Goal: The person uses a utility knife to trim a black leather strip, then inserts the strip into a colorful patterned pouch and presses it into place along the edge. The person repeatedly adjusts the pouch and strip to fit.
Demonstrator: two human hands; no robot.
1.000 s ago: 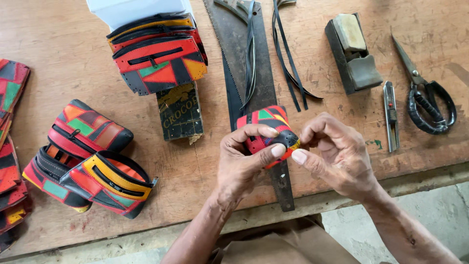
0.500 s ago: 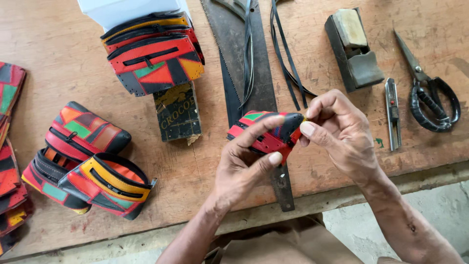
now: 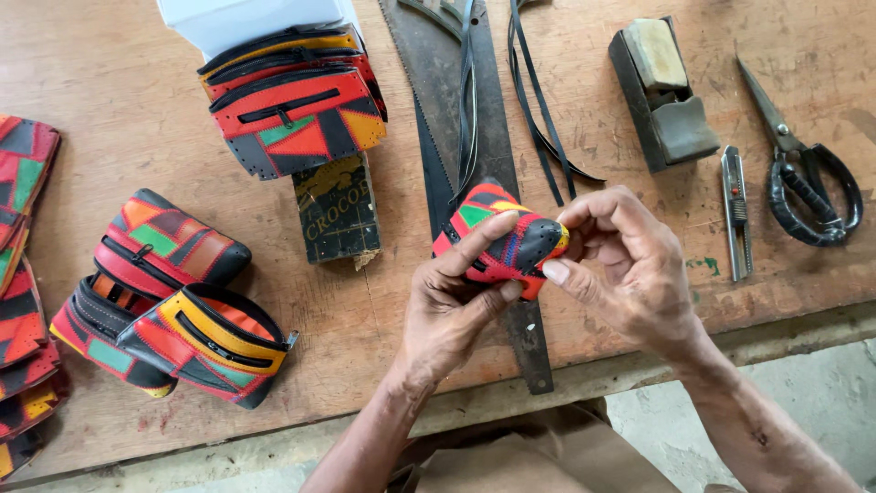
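A small patchwork leather pouch [image 3: 500, 239], pieced in red, black, green and yellow, is held folded between both hands just above the near edge of the wooden workbench [image 3: 109, 137]. It is pinched from below and behind by the left hand [image 3: 447, 310], thumb laid along its top, while its perforated right end is gripped by the thumb and fingertips of the right hand [image 3: 620, 265], apparently so that the edge is kept taut and turned up towards the eye. Beneath the hands lies one handsaw [image 3: 438, 91], with several black leather strips [image 3: 538, 100] draped over and beside it, within easy reach. To the right, one block-shaped tool [image 3: 666, 91], one utility knife [image 3: 735, 210] and one pair of scissors [image 3: 808, 183] are laid side by side. Further pouches are sorted in groups: three or four stacked against a white box [image 3: 246, 18], three clustered at the left [image 3: 173, 301], and more, partly cut off, at the far left edge. One dark printed card [image 3: 336, 212] lies below the stack.
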